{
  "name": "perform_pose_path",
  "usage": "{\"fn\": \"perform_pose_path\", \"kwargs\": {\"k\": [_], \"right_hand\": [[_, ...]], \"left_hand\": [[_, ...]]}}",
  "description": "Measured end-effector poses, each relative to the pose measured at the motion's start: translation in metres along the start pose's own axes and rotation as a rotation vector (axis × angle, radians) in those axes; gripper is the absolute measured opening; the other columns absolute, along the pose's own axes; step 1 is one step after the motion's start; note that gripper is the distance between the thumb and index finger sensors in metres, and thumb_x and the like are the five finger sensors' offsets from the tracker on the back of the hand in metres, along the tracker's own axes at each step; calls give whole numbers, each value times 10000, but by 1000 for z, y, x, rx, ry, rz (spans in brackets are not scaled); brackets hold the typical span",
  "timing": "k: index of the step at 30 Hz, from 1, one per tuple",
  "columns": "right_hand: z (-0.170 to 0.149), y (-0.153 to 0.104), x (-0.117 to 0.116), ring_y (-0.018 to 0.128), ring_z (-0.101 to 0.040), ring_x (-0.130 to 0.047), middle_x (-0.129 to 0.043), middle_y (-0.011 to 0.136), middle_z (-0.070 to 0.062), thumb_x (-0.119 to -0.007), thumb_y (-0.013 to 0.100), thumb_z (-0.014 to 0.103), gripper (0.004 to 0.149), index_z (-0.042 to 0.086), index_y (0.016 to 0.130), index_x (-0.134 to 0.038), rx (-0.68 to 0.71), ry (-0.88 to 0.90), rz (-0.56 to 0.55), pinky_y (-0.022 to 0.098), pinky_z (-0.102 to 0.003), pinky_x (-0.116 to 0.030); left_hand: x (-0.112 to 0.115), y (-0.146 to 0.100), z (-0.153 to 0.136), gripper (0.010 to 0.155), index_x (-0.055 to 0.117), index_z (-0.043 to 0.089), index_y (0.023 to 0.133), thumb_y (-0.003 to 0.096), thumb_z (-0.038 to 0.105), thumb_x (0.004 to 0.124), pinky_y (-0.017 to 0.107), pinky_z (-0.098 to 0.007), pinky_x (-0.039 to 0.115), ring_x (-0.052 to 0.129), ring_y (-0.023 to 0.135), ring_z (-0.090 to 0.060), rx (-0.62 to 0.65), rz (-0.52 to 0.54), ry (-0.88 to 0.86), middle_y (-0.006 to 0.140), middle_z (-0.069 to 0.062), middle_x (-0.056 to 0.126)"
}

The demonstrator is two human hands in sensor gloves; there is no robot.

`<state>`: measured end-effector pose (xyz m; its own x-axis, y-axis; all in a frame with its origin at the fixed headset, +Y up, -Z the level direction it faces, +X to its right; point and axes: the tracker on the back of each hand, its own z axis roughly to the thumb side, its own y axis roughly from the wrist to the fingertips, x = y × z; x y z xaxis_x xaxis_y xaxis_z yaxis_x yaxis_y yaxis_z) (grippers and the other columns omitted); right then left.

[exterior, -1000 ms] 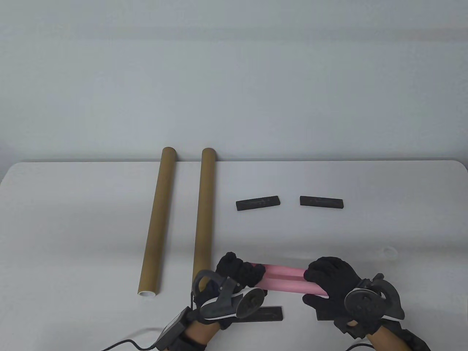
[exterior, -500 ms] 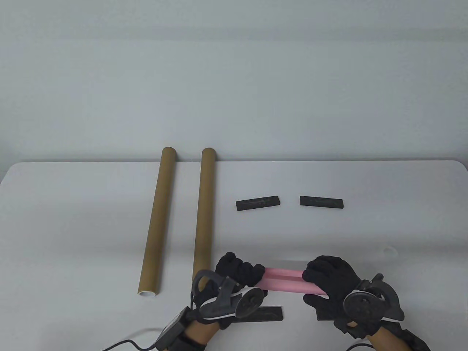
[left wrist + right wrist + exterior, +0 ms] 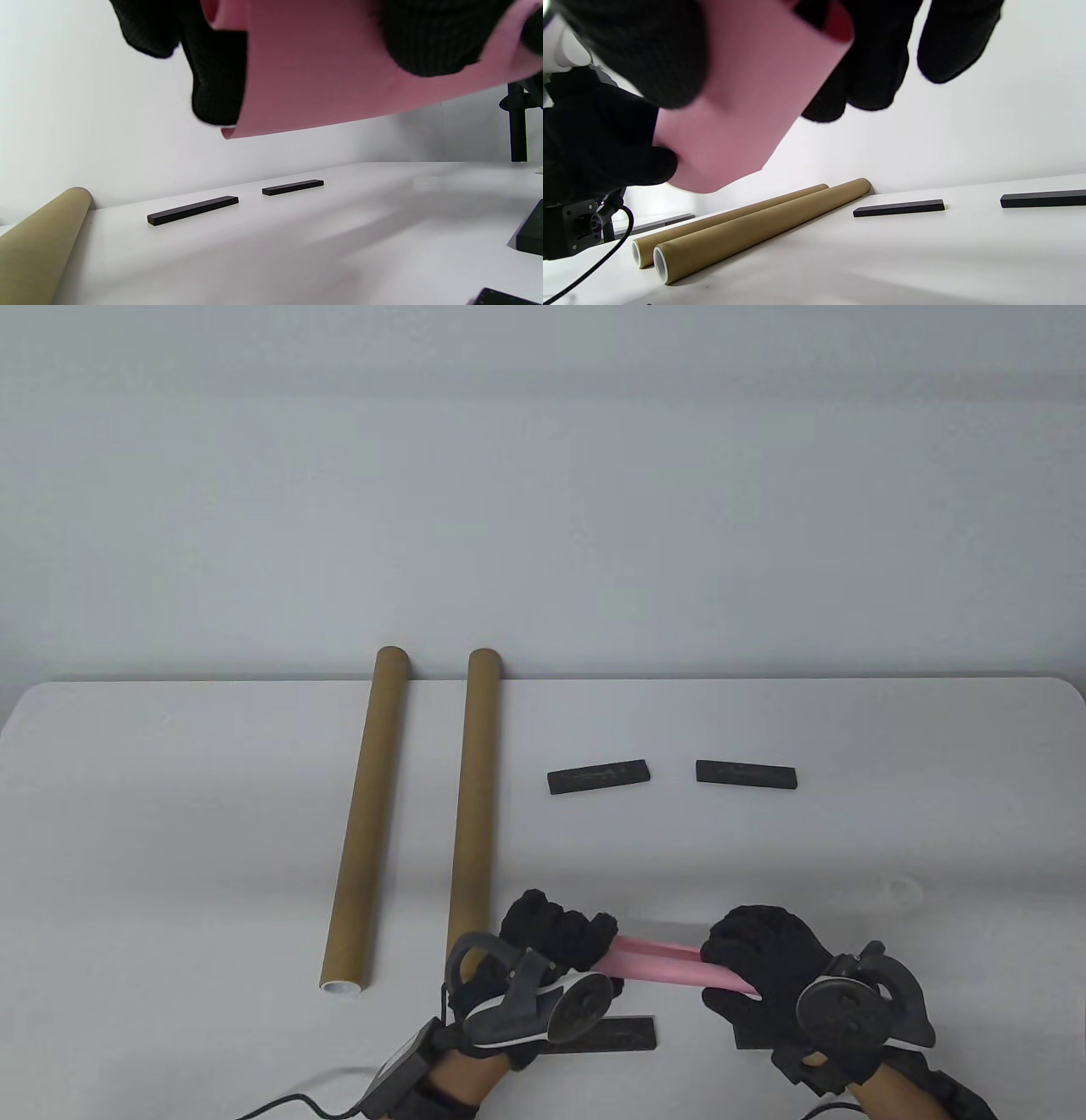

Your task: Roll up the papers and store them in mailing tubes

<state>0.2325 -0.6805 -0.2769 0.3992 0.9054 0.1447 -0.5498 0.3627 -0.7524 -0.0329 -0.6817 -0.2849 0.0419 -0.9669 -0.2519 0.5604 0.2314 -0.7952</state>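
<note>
Currently both hands, left hand point(image 3: 556, 937) and right hand point(image 3: 759, 954), grip the rolled pink paper point(image 3: 666, 963) above the table point(image 3: 170, 814), beside two cardboard mailing tubes point(image 3: 471, 789).

Your gloves point(image 3: 560, 937): black knit cloth, matt. Rolled sheet point(image 3: 666, 960): pink paper, smooth, matt. Two tubes point(image 3: 365, 814): brown cardboard, matt. Bars point(image 3: 598, 777): black, matt. Table point(image 3: 170, 814): white, smooth.

I see my black-gloved right hand point(image 3: 780, 55) gripping a rolled pink paper sheet point(image 3: 746, 114) above the white table point(image 3: 925, 262). Two brown cardboard mailing tubes point(image 3: 755, 233) lie side by side; two flat black bars point(image 3: 899, 208) lie beyond.
</note>
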Motion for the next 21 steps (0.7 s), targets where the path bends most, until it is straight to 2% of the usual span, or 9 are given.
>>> {"fn": "perform_pose_path", "kwargs": {"k": [3,5,6,8,9,11,14,17,21], "right_hand": [[-3,0,0,754,-419,-969,-1008,744,-97,-774,445,626,557,167,674,-992,-12,46,3,609,-669,-739],[-3,-1,1,805,-435,-927,-964,815,-115,-785,434,645,604,160,751,-956,-13,30,-10,618,-674,-726],[-2,-1,2,851,-451,-884,-907,890,-125,-813,427,638,637,158,834,-905,-8,11,-16,632,-679,-708],[1,-1,2,920,-462,-814,-817,983,-128,-881,425,569,656,160,933,-814,17,-24,-8,656,-695,-671],[2,-1,2,929,-459,-808,-816,986,-120,-896,430,534,625,170,931,-816,26,-29,-8,662,-695,-666],[3,0,1,901,-441,-847,-873,932,-108,-880,447,515,543,177,871,-871,15,-31,-4,654,-686,-683],[0,1,1,795,-411,-950,-984,785,-91,-831,445,582,510,176,722,-967,7,6,15,627,-672,-726],[-1,1,1,714,-403,-996,-1030,694,-90,-804,429,628,540,171,636,-1005,8,60,12,607,-664,-750],[3,-1,2,909,-455,-835,-835,972,-120,-890,402,609,690,163,925,-829,30,-58,-2,656,-691,-681]], "left_hand": [[-5,-1,1,685,681,325,960,357,632,788,725,-498,676,974,760,-158,7,39,21,819,75,889],[-4,-1,1,669,735,324,925,345,657,765,716,-487,697,1015,664,-132,6,28,2,720,93,939],[-3,0,0,672,768,321,902,334,678,741,712,-480,710,1043,607,-118,8,10,-6,663,103,970],[-1,1,-1,680,800,310,879,322,693,726,705,-473,727,1065,546,-110,10,-8,-24,604,108,995],[0,1,-1,681,803,307,877,322,693,728,703,-474,729,1068,537,-110,10,-12,-23,596,108,999],[0,0,0,688,773,314,901,326,691,736,710,-476,720,1056,591,-115,7,-12,-12,646,107,983],[-1,0,3,668,686,345,964,366,632,770,736,-507,663,970,797,-174,56,-11,1,852,68,887],[1,1,4,647,750,330,919,356,646,769,724,-492,695,1039,640,-125,59,-27,-14,695,99,963],[1,2,1,644,799,310,879,343,665,753,708,-476,728,1069,530,-105,36,-33,-38,584,113,1000]]}}
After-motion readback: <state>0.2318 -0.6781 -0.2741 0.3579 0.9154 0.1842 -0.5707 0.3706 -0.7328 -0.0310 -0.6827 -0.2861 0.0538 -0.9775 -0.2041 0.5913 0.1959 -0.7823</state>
